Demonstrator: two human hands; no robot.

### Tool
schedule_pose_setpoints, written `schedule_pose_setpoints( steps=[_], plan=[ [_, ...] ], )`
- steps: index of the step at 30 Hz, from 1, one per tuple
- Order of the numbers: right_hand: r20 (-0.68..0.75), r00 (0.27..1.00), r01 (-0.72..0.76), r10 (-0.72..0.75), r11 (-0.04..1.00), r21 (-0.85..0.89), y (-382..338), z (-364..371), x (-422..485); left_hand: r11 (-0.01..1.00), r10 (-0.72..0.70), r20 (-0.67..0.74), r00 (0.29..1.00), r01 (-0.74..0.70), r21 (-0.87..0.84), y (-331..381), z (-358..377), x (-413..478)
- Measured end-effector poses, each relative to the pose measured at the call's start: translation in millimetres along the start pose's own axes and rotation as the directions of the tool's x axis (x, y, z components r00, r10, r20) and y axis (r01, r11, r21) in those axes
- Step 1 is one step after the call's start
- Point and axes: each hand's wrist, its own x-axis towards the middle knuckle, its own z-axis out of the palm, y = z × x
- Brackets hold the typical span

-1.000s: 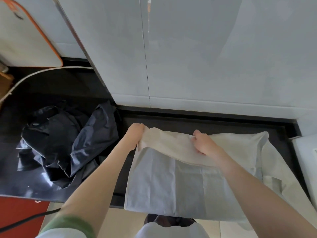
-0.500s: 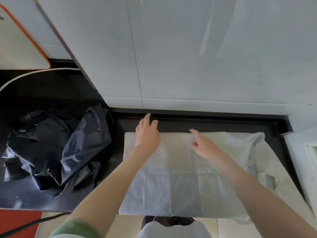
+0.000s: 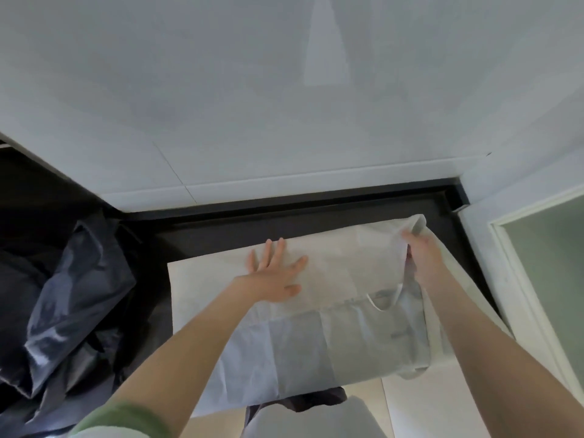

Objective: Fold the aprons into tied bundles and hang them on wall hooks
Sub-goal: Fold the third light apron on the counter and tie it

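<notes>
White apron lies lengthwise left-to-right; left hand presses it with spread fingers, right hand pinches its right end

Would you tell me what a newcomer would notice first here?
The pale white fabric apron spread over the black countertop at centre draws the eye, with the left hand pressed flat on it and the right hand gripping its far right corner. A crumpled dark glossy fabric lies heaped at left.
</notes>
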Motion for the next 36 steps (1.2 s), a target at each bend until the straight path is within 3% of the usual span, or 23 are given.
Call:
schedule_pose_setpoints(
  steps=[2, 4, 5, 7, 9, 12, 14, 17, 19, 22, 24, 27, 30, 33, 36],
  plan=[
    [0.124, 0.991, -0.088, 0.054, 0.952, 0.292, -7.0, -4.4, 9.8, 1.000, -0.011, -0.006, 1.000, 0.011, 0.026, -4.8, 3.0, -0.7],
    [0.199, 0.976, -0.155, 0.082, 0.911, 0.383, -12.8, -3.3, 12.9, 0.999, -0.033, -0.052, 0.998, 0.035, 0.041, -10.4, 10.8, -1.2],
    [0.200, 0.976, -0.153, 0.089, 0.931, 0.331, -13.2, 0.3, 12.4, 0.998, -0.046, -0.081, 0.996, 0.050, 0.046, -12.9, 14.6, -1.0],
    [0.135, 0.989, -0.068, 0.063, 0.997, 0.030, -9.3, 8.1, 12.9, 0.996, -0.057, -0.131, 0.990, 0.065, 0.058, -19.3, 17.7, -0.5],
    [0.082, 0.997, 0.018, -0.006, 0.988, -0.156, -6.4, 14.2, 10.9, 0.995, -0.049, -0.157, 0.986, 0.061, 0.078, -29.8, 14.1, -1.6],
    [0.093, 0.991, 0.095, -0.095, 0.995, 0.003, -10.7, 15.1, 5.2, 0.992, -0.068, -0.163, 0.984, 0.084, 0.094, -53.9, 3.1, -7.9],
    [0.194, 0.975, 0.105, -0.112, 0.993, 0.047, -11.5, 13.6, 0.4, 0.993, -0.096, -0.170, 0.981, 0.106, 0.049, -61.3, -3.3, -10.2],
    [0.457, 0.889, 0.008, 0.027, 0.997, -0.073, -9.0, 17.7, -13.0, 0.992, -0.120, -0.330, 0.936, 0.103, -0.068, -35.0, -7.6, -5.9],
    [0.513, 0.855, 0.027, 0.080, 0.980, -0.198, -5.3, 25.5, -19.7, 0.993, -0.092, -0.353, 0.931, 0.058, -0.106, -4.2, -4.5, 1.2],
    [0.406, 0.914, 0.139, 0.005, 0.936, -0.324, 0.4, 42.1, -35.3, 0.991, -0.093, -0.158, 0.983, 0.076, -0.114, 27.9, 8.3, 11.1],
    [0.399, 0.917, 0.118, 0.004, 0.953, -0.280, 6.2, 46.9, -44.6, 0.987, -0.138, -0.114, 0.984, 0.126, -0.104, 29.1, 11.1, 15.7],
    [0.503, 0.864, 0.054, 0.033, 0.986, -0.158, 15.9, 31.9, -58.9, 0.987, -0.125, -0.121, 0.985, 0.111, -0.117, 24.1, 9.0, 13.8],
    [0.608, 0.792, 0.070, 0.041, 0.985, -0.158, 21.9, 6.1, -60.0, 0.992, -0.106, -0.169, 0.980, 0.093, -0.084, 20.8, 11.5, 9.4],
    [0.618, 0.782, 0.216, 0.080, 0.896, -0.389, 11.1, -6.1, -61.5, 0.990, -0.099, -0.229, 0.968, 0.072, -0.125, 19.6, 14.5, 5.3],
    [0.544, 0.838, 0.320, 0.044, 0.768, -0.555, -4.0, -7.6, -65.1, 0.981, -0.117, -0.212, 0.970, 0.080, -0.175, 14.0, 11.5, 3.5]
  ],
)
